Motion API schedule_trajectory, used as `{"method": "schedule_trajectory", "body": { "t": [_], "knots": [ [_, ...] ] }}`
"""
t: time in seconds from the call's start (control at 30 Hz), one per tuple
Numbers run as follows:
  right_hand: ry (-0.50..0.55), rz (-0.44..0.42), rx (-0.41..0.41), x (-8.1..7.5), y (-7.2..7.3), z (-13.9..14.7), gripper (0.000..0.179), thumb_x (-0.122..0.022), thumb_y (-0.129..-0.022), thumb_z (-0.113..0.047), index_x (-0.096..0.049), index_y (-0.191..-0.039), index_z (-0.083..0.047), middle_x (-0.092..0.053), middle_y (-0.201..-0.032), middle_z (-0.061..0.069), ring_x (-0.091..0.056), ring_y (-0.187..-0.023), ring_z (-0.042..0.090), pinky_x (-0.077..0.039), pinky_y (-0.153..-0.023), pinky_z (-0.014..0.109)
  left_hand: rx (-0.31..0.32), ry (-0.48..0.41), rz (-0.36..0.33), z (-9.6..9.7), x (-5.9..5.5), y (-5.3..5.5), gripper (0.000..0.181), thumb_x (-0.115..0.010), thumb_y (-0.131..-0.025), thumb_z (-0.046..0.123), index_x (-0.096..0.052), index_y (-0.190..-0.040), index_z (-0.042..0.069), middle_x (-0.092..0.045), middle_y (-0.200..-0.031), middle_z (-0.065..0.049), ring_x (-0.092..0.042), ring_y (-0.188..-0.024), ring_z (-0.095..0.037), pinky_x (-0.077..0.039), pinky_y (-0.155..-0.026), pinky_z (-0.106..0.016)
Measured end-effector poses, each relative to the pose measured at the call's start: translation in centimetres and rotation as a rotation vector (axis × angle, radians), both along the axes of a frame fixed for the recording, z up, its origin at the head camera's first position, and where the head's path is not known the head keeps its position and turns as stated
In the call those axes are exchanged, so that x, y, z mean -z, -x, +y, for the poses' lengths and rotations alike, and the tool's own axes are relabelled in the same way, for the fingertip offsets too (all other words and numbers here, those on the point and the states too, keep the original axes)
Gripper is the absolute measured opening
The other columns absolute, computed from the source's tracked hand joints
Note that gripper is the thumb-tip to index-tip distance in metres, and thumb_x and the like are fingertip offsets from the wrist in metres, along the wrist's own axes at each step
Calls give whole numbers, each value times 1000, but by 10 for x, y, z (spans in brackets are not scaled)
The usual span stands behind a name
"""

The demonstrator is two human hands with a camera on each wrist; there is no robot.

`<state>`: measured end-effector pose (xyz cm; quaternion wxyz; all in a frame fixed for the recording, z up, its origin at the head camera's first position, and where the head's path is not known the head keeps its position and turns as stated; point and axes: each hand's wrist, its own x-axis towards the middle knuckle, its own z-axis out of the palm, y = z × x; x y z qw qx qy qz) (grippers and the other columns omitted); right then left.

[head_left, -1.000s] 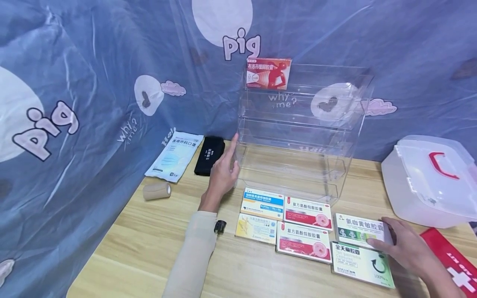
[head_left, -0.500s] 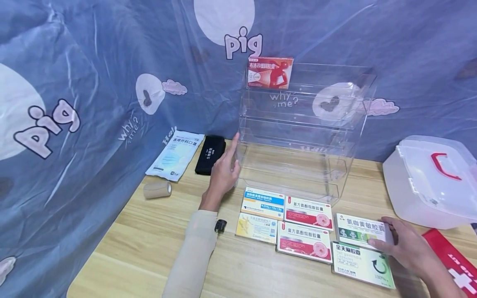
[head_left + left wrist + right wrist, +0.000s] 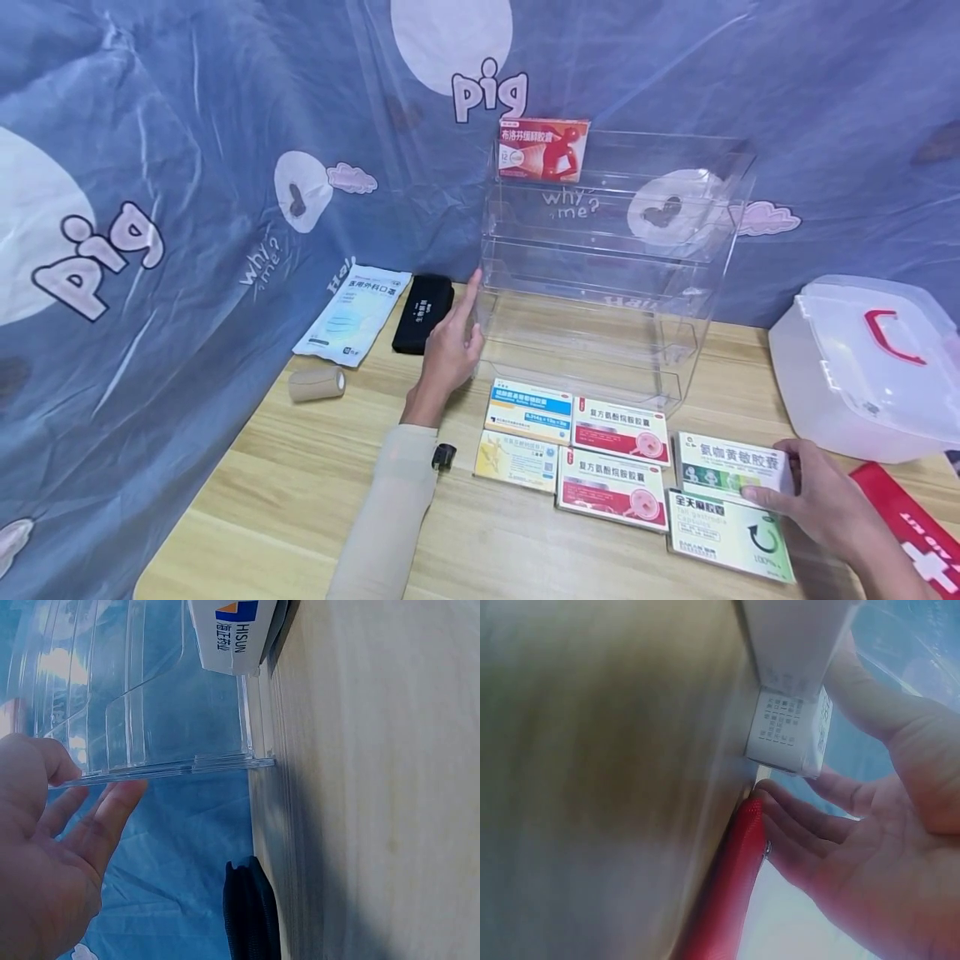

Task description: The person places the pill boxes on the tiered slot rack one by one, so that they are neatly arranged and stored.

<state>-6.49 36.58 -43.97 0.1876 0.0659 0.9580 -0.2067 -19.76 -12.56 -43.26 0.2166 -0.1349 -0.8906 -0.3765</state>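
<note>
My left hand (image 3: pixel 450 342) is at the left side of a clear stepped display rack (image 3: pixel 157 727). Its thumb and fingers pinch the edge of the side panel, the index finger stretched along it. At the right, my right hand (image 3: pixel 825 500) grips the right end of a white and green medicine box (image 3: pixel 727 468), thumb at its near edge and fingers behind. That box lies flat on the table, directly behind a green and white capsule box (image 3: pixel 727 533). A red medicine box (image 3: pixel 542 150) stands on the rack's top tier at the left.
Before the rack lie two red and white boxes (image 3: pixel 621 429), a blue and white box (image 3: pixel 528 408) and a yellow box (image 3: pixel 515 460). A lidded white case (image 3: pixel 862 367) and red pouch (image 3: pixel 911 525) are right; a mask packet (image 3: pixel 352 315), black case (image 3: pixel 422 314) and bandage roll (image 3: pixel 315 385) left.
</note>
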Motion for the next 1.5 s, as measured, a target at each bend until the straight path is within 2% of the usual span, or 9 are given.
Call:
{"method": "schedule_trajectory", "body": {
  "t": [0.43,0.7,0.8,0.9,0.93,1.03,1.13,1.27,1.5],
  "knots": [
    [2,20,57,-1,-5,-2,121,-89,-79,-58,-27,-153,16,-48,-131,44,-52,-108,53,-49,-94,69,-7,6,-20,0,0,-2,86,-60,-102,-1,-24,-173,29,-46,-170,-10,-40,-49,-12,-46,-52,-30],
    [21,156,61,-3,-9,2,97,-90,-87,-34,-34,-152,12,-49,-134,44,-58,-113,61,-52,-90,68,-4,10,-8,0,1,0,86,-61,-101,-1,-24,-173,29,-46,-170,-11,-39,-48,-11,-45,-50,-29],
    [32,251,70,-3,-10,2,80,-86,-90,-17,-41,-149,11,-54,-129,43,-63,-109,62,-57,-83,63,-4,10,0,1,1,0,87,-61,-101,-1,-24,-173,29,-46,-170,-11,-40,-48,-11,-45,-51,-29],
    [61,343,89,-4,-11,3,66,-82,-92,-6,-47,-145,11,-59,-125,43,-68,-101,59,-62,-73,39,-4,6,6,1,1,-1,87,-61,-100,-1,-24,-173,29,-47,-169,-12,-40,-49,-11,-46,-51,-29],
    [80,368,95,-4,-12,4,63,-80,-93,-4,-48,-145,10,-60,-125,42,-74,-96,46,-61,-68,30,-4,4,7,1,1,-1,87,-62,-100,-1,-24,-173,29,-47,-169,-12,-39,-49,-11,-46,-51,-29],
    [144,436,107,-5,-14,8,55,-77,-95,0,-51,-143,10,-70,-114,27,-71,-82,0,-49,-59,10,-3,-1,9,1,1,-1,88,-62,-100,-1,-24,-173,29,-47,-169,-13,-38,-48,-11,-46,-51,-30],
    [207,491,123,-7,-15,12,49,-72,-98,2,-51,-142,10,-68,-100,-22,-44,-81,-28,-48,-60,8,-3,-4,6,1,1,-1,88,-62,-100,-1,-24,-173,30,-47,-169,-13,-38,-48,-10,-46,-51,-30],
    [254,558,164,-11,-16,13,41,-68,-101,3,-54,-140,4,-38,-99,-55,-45,-81,-30,-49,-59,11,-4,0,5,1,2,0,88,-62,-100,-1,-24,-173,31,-47,-169,-12,-38,-48,-10,-46,-52,-30],
    [232,612,267,-23,-11,9,43,-68,-102,-3,-58,-143,-13,-37,-96,-53,-40,-81,-35,-43,-62,1,-1,5,10,1,2,1,88,-61,-100,-2,-24,-173,31,-48,-168,-13,-39,-47,-12,-46,-51,-31]
  ]
}}
